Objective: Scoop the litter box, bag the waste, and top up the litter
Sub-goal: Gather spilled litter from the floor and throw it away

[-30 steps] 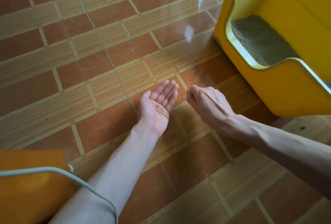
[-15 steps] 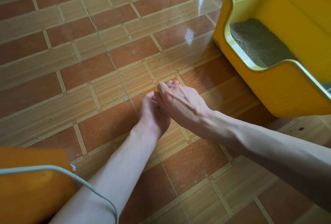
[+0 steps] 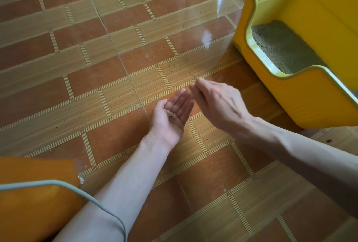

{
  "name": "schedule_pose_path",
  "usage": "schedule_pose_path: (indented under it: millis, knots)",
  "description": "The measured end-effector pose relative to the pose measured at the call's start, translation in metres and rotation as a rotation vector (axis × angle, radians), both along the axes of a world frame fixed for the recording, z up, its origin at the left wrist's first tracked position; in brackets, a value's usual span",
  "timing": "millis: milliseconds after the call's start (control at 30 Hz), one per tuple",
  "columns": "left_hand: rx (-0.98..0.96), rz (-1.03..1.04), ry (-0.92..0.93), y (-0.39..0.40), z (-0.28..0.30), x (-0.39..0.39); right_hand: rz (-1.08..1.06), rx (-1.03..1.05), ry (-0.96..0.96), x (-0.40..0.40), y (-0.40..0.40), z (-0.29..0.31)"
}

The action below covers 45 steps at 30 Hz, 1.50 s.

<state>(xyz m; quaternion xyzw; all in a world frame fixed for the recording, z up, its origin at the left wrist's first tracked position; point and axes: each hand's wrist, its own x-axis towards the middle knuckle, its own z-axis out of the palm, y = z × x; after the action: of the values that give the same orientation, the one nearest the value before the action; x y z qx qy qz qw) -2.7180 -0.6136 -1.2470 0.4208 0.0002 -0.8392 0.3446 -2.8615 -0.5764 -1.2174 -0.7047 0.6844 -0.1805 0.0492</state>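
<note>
The left hand (image 3: 170,114) lies palm up, fingers straight, a few dark grains (image 3: 172,115) sitting in the palm. The right hand (image 3: 217,102) hovers just beside it, back up, fingers loosely extended, holding nothing. Below them is a glossy tiled floor (image 3: 108,52) speckled with stray grains. The yellow box (image 3: 302,94) sits right of the right hand, its long axis running away to the far left, grey litter (image 3: 280,48) inside.

The right hand (image 3: 217,104) has lifted off the left hand (image 3: 172,114), baring its cupped palm again.

litter box (image 3: 302,94) cut off at right; right hand's fingertips (image 3: 195,85) blurred
</note>
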Motion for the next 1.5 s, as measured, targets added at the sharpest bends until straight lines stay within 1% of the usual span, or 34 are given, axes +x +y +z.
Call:
schedule_pose_path:
  millis: [33,133,200,333,400,533,633,733,800,867,967,1100,1167,1267,1300,1367,1433,1500]
  knots:
    - [0.003,0.019,0.022,-0.001,-0.003,0.001,-0.040,-0.034,0.009,-0.012,0.000,-0.002]
    - [-0.025,0.059,0.070,-0.003,-0.006,0.010,-0.153,0.112,0.131,-0.047,-0.005,-0.019]
    - [-0.030,0.070,0.081,-0.005,-0.006,0.012,-0.203,0.164,0.208,-0.064,-0.001,-0.032]
    - [-0.044,0.073,0.040,-0.008,-0.003,0.014,-0.220,0.250,0.344,-0.061,0.012,-0.050]
    - [-0.053,0.076,0.024,-0.009,-0.001,0.015,-0.173,0.264,0.361,-0.050,0.015,-0.055]
    - [-0.082,0.089,0.009,-0.014,0.001,0.019,-0.009,0.280,0.357,-0.027,0.014,-0.060]
    - [-0.090,0.100,-0.005,-0.017,0.002,0.021,0.006,0.237,0.309,-0.029,0.003,-0.056]
    - [-0.097,0.102,-0.012,-0.018,0.003,0.024,0.008,0.117,0.351,-0.036,-0.018,-0.055]
    - [-0.097,0.099,-0.021,-0.019,0.002,0.025,0.095,0.065,0.386,-0.035,-0.032,-0.059]
    - [-0.097,0.103,-0.022,-0.020,0.000,0.024,0.224,0.068,0.413,-0.029,-0.041,-0.066]
    - [-0.095,0.101,-0.017,-0.020,-0.001,0.022,0.388,0.052,0.403,-0.027,-0.038,-0.071]
    - [-0.102,0.090,-0.019,-0.018,-0.001,0.023,0.494,0.175,0.438,-0.038,-0.017,-0.065]
    - [-0.102,0.091,-0.017,-0.018,-0.002,0.024,0.431,0.194,0.400,-0.042,-0.007,-0.058]
    - [-0.093,0.090,-0.007,-0.016,-0.003,0.023,0.128,0.139,0.241,-0.052,0.011,-0.046]
    - [-0.091,0.087,-0.005,-0.015,-0.003,0.023,0.014,0.141,0.226,-0.056,0.017,-0.044]
    - [-0.094,0.083,-0.002,-0.014,-0.003,0.023,-0.148,0.182,0.219,-0.065,0.029,-0.051]
    - [-0.091,0.080,-0.004,-0.014,-0.004,0.022,-0.196,0.212,0.273,-0.065,0.037,-0.059]
    - [-0.092,0.076,-0.010,-0.014,-0.003,0.021,-0.162,0.219,0.370,-0.058,0.038,-0.067]
